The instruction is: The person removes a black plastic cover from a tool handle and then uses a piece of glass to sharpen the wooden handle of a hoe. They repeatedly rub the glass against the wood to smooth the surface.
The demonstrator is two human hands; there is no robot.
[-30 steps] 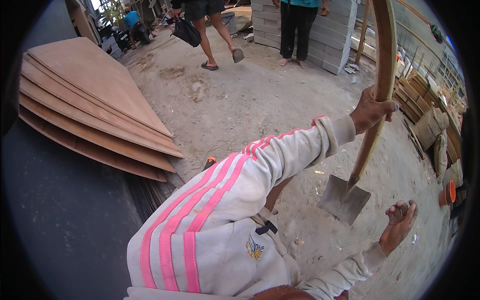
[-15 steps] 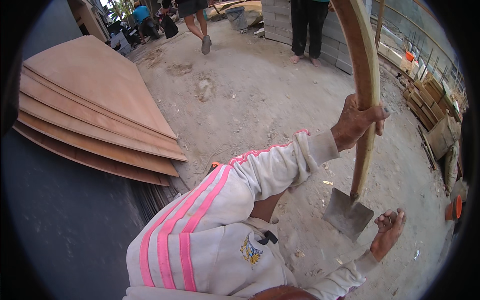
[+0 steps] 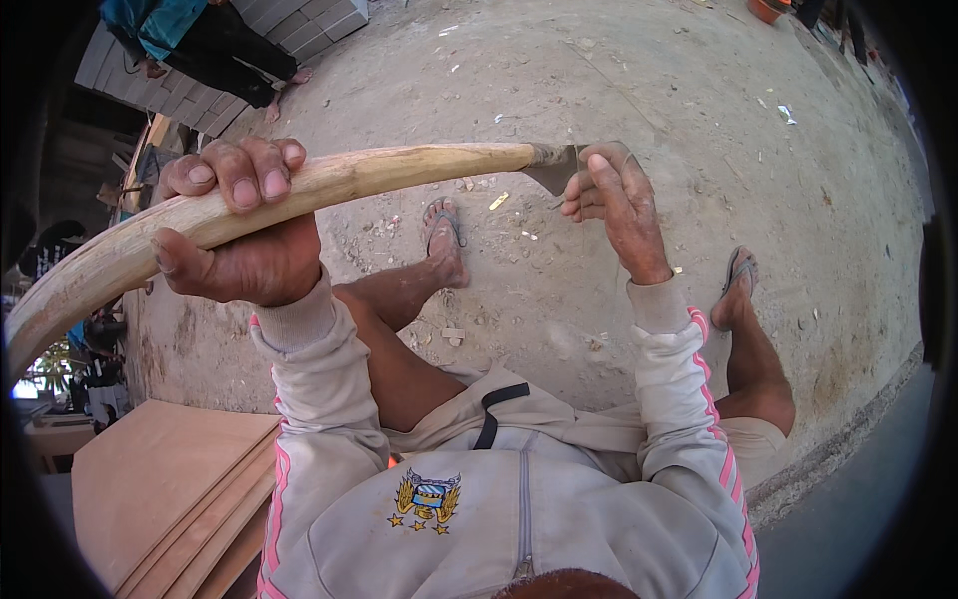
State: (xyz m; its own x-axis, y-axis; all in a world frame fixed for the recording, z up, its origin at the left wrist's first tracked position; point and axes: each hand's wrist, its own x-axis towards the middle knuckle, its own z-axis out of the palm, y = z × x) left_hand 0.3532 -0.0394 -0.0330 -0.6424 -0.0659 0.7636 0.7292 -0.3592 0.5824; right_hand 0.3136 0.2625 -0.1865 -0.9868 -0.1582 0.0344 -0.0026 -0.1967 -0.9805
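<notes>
A shovel with a long pale wooden handle [image 3: 419, 168] lies across my view, its far-left end running out of sight. My left hand [image 3: 239, 225] is closed round the handle, fingers over the top and thumb below. At the handle's right end is the grey metal blade [image 3: 549, 178], seen nearly edge-on and partly hidden. My right hand [image 3: 619, 210] is right beside the blade, its fingers loosely bent and nothing visible in them. Whether the fingertips touch the metal cannot be made out.
Bare dirt ground [image 3: 559, 290] with small rubble surrounds my sandalled feet. Stacked plywood sheets [image 3: 170, 479] lie at lower left. A person [image 3: 225, 55] stands by a grey block stack [image 3: 319, 25] at upper left. An orange bucket [image 3: 766, 10] is at upper right.
My view has swung round to the right. The shovel has gone from upright, blade low, to lying crosswise in my left hand. My right hand has come in beside the blade.
</notes>
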